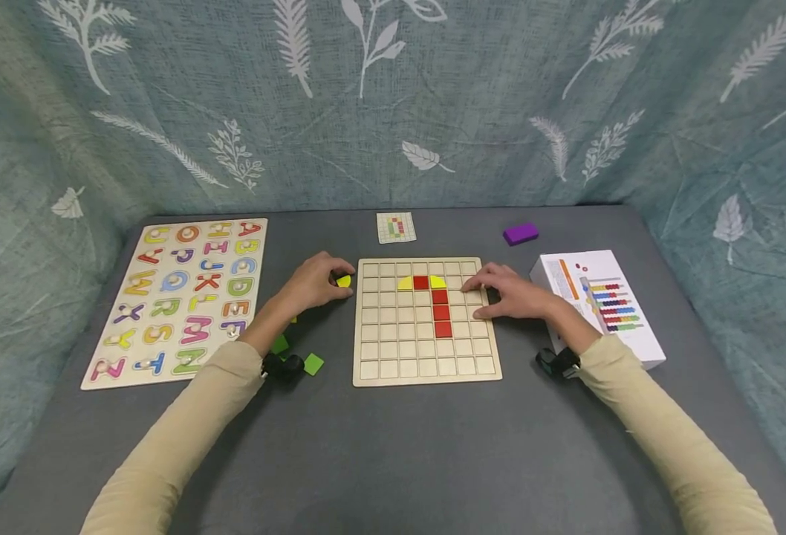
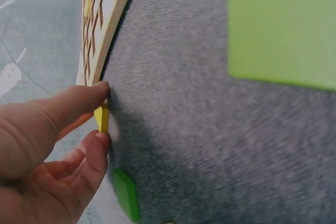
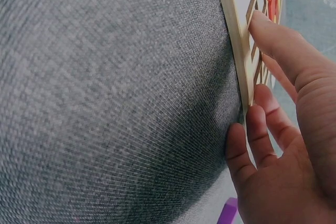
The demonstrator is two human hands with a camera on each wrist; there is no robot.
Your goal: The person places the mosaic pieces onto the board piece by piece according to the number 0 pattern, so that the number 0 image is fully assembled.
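Observation:
A wooden grid board [image 1: 426, 357] lies in the middle of the grey table. It holds a column of red tiles [image 1: 441, 312] topped by a red square [image 1: 421, 282] between two yellow quarter-round pieces. My left hand [image 1: 339, 286] sits just left of the board and pinches a small yellow piece [image 1: 344, 281] between thumb and finger; the left wrist view shows that piece [image 2: 102, 118] on edge beside the board's rim [image 2: 105, 35]. My right hand [image 1: 476, 297] rests with relaxed fingers on the board's right side. In the right wrist view a finger [image 3: 273, 40] lies on the grid.
An alphabet puzzle board [image 1: 179, 297] lies at the left. A small pattern card [image 1: 396, 227] and a purple block [image 1: 521, 234] sit behind the grid board. A white box [image 1: 600, 305] stands at the right. Green tiles [image 1: 313, 364] lie by my left wrist. A leaf-print curtain surrounds the table.

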